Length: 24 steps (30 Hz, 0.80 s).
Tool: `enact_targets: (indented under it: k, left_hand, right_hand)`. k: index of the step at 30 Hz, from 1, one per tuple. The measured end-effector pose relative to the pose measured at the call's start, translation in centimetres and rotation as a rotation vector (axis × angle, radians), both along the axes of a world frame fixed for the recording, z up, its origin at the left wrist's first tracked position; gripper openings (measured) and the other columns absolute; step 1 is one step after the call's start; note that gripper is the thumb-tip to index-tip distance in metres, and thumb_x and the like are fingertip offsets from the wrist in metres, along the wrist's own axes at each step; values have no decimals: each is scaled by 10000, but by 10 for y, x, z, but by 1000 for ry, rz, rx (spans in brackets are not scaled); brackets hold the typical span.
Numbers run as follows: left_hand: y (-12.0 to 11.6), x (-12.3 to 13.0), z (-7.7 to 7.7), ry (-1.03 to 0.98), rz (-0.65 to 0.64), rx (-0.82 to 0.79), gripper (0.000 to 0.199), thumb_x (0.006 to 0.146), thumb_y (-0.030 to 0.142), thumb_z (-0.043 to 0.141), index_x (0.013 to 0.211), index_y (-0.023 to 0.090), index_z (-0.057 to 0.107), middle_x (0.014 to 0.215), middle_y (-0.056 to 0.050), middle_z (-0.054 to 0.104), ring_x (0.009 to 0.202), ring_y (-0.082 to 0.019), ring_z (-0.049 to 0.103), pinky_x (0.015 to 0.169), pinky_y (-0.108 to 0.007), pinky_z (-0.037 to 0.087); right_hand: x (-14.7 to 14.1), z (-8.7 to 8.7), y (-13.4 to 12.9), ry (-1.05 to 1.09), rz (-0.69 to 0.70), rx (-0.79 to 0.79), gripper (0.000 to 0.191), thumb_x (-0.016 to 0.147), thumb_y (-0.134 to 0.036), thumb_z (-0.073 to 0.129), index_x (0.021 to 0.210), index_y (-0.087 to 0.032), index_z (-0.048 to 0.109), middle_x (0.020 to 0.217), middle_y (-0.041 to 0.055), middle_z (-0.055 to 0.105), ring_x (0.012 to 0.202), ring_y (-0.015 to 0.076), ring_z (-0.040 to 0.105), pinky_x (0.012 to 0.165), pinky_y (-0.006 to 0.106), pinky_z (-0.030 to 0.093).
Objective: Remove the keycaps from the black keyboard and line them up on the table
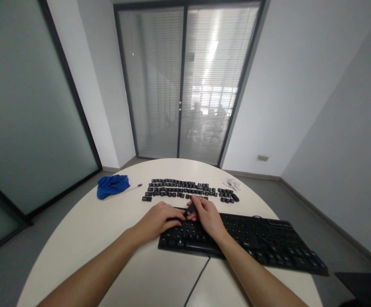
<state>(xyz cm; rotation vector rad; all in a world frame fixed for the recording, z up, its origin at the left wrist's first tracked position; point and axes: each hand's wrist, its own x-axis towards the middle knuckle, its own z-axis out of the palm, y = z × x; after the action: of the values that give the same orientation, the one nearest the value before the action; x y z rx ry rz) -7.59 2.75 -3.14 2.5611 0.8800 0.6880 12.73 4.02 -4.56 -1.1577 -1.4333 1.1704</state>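
A black keyboard [268, 238] lies at a slant on the pale round table [115, 230], many of its keys off and its bare sockets showing. Over its left part, my right hand [206, 213] pinches a small dark piece [191, 207] that looks like a keycap. My left hand [162, 217] rests on the keyboard's upper left edge, fingers bent, the tips close to that dark piece; whether they hold anything is too small to tell. Beyond both hands, loose black keycaps [175, 184] are laid out in rows, with a smaller group [226, 195] to their right.
A blue cloth [113, 186] and a thin brush [130, 188] lie at the table's left. Crumpled white tissue [232, 183] sits behind the right keycap group. A dark seam [198, 279] crosses the near tabletop. A black object [364, 285] shows at the lower right corner.
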Motion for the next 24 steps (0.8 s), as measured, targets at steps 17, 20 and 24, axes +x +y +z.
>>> enact_targets:
  k: [17,20,24]
  left_hand:
    - [-5,2,-2,-86,-69,21,156,925,286,577,1029,261,691,1126,-38,642,1075,-199,552,959,-352,432]
    - [-5,2,3,-89,-36,22,162,943,300,549,1031,248,675,1063,-34,662,1018,-191,573,918,-342,442]
    - [1,-6,4,-97,74,100,151,927,317,575,1018,228,658,1020,-37,680,980,-196,588,896,-350,444]
  right_hand:
    - [0,-2,-1,-59,-3,31,482,844,-664,495,792,-202,623,540,12,649,518,204,677,494,290,532]
    - [0,-2,-1,-52,-14,15,489,841,-668,497,789,-196,612,543,14,647,514,197,678,486,277,524]
    - [-1,-3,-1,-65,-20,12,507,841,-680,485,784,-192,609,558,19,650,521,198,685,476,267,515]
